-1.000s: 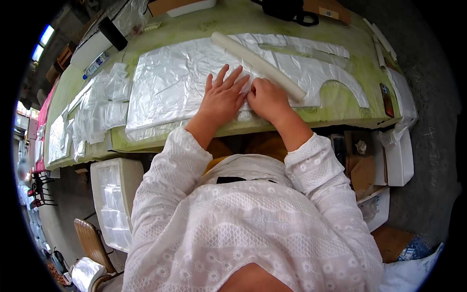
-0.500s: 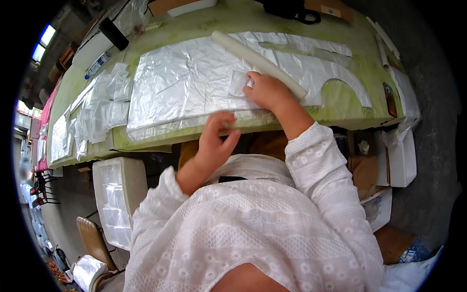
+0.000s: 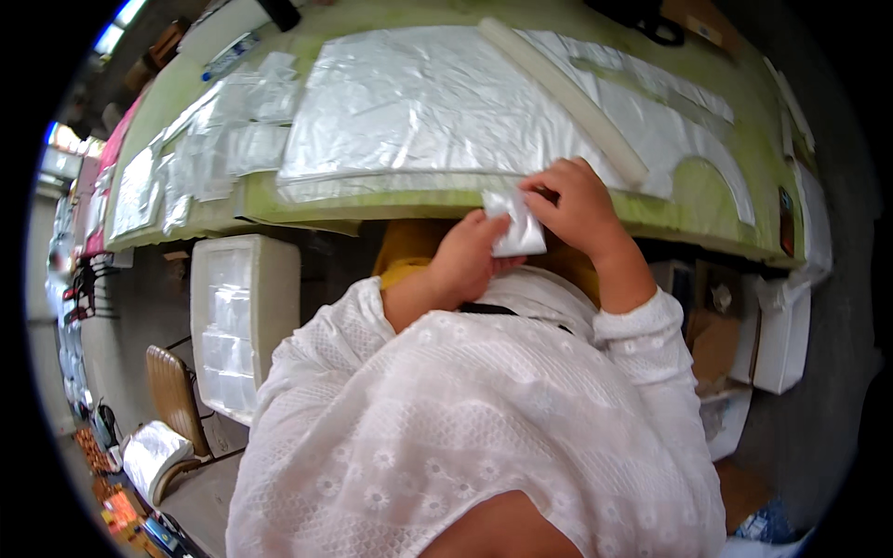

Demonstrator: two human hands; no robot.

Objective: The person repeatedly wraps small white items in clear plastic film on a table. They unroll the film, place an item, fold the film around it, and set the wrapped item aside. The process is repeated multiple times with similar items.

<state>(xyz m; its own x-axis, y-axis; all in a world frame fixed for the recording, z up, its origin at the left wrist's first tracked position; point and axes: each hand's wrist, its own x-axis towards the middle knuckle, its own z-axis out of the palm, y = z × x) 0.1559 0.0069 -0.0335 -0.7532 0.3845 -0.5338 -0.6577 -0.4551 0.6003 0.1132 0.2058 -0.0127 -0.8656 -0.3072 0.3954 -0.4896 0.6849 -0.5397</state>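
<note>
Head view, left hand (image 3: 463, 260): clamped on the folded plastic packet (image 3: 521, 231), thumb laid over its left side.
Right hand (image 3: 579, 209): fingertips set at the packet's upper right edge; whether they are pinched together cannot be told.
Packet: held between the hands, near side of the table (image 3: 395, 205); long axis directed from table toward body, slightly tilted; middle nearer the left hand.
Plastic sheet (image 3: 409, 102): laid flat beyond.
Pale roll (image 3: 563, 99): laid slantwise across the sheet.
Small bags (image 3: 256, 149): spread at left.

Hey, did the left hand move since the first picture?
Yes. The left hand came off the shiny plastic sheet, past the near edge of the green table, toward the white top.
</note>
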